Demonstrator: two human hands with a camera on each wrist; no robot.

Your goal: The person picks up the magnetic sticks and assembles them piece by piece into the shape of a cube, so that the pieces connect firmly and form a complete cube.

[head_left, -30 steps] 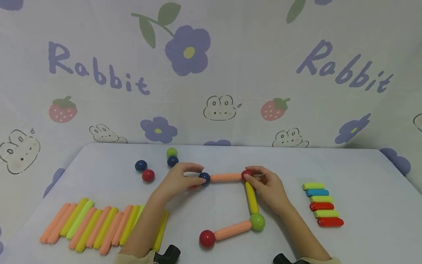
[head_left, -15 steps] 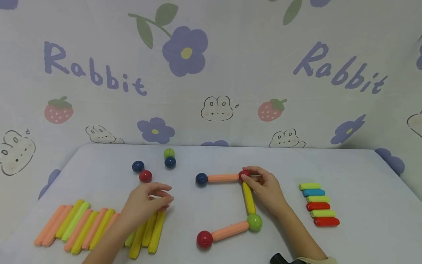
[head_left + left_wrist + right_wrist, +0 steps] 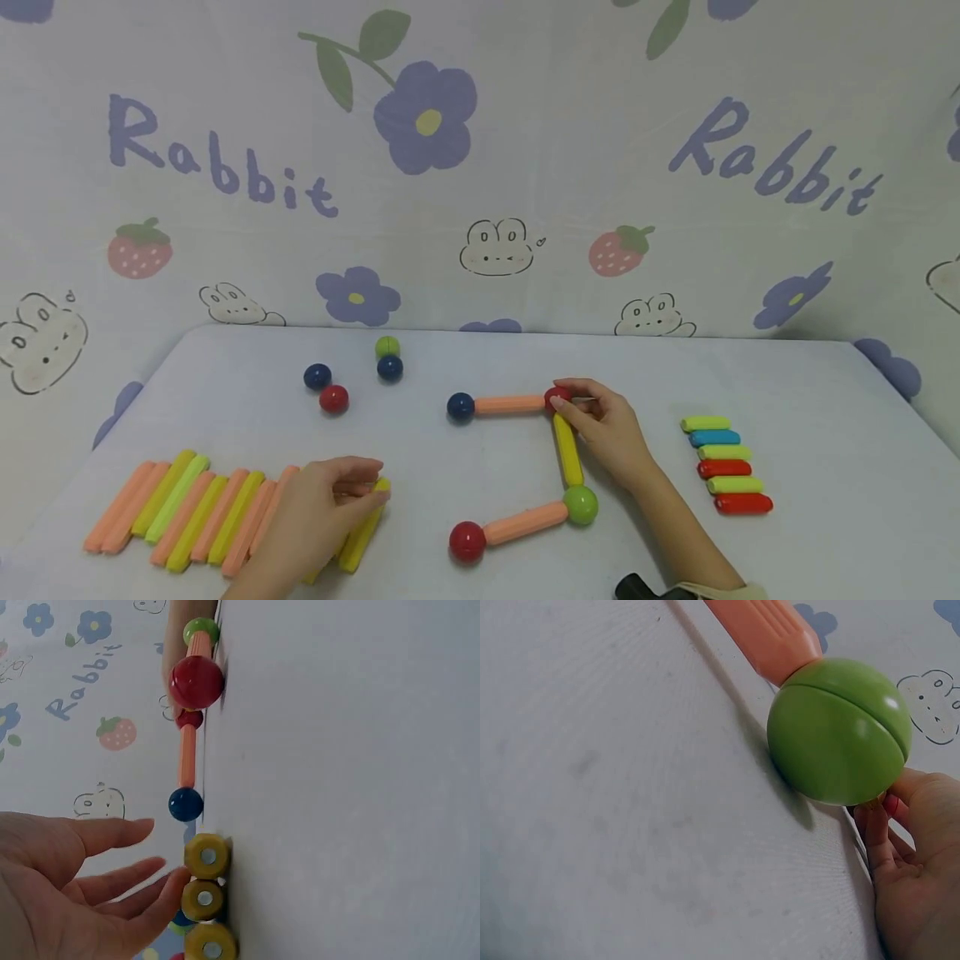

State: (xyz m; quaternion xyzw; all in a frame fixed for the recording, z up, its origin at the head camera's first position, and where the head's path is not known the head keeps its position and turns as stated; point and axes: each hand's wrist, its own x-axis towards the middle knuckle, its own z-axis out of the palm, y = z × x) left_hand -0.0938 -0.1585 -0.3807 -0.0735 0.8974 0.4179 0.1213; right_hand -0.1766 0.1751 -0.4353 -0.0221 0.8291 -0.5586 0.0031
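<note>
My right hand (image 3: pixel 609 432) pinches a red ball (image 3: pixel 556 399) at the far right corner of a joined chain. From that ball a salmon stick (image 3: pixel 510 405) runs left to a dark blue ball (image 3: pixel 461 407). A yellow stick (image 3: pixel 567 450) leads from it towards me to a green ball (image 3: pixel 581 505). Another salmon stick (image 3: pixel 525 523) links the green ball to a larger-looking red ball (image 3: pixel 467 542). My left hand (image 3: pixel 322 510) hovers at the right end of a stick row, fingers apart, beside a yellow stick (image 3: pixel 365 527). Its fingertips (image 3: pixel 177 876) come close to the yellow ends; contact is unclear.
Salmon, yellow and light green sticks (image 3: pixel 180 508) lie in a row at the left. Loose balls sit behind them: dark blue (image 3: pixel 317 377), red (image 3: pixel 333 399), green (image 3: pixel 387 347) and another dark blue (image 3: pixel 390 367). Short coloured sticks (image 3: pixel 724 452) are lined up at the right.
My left hand has left the dark blue ball and moved left and towards me, over the stick row. My right hand stays on the red ball.
</note>
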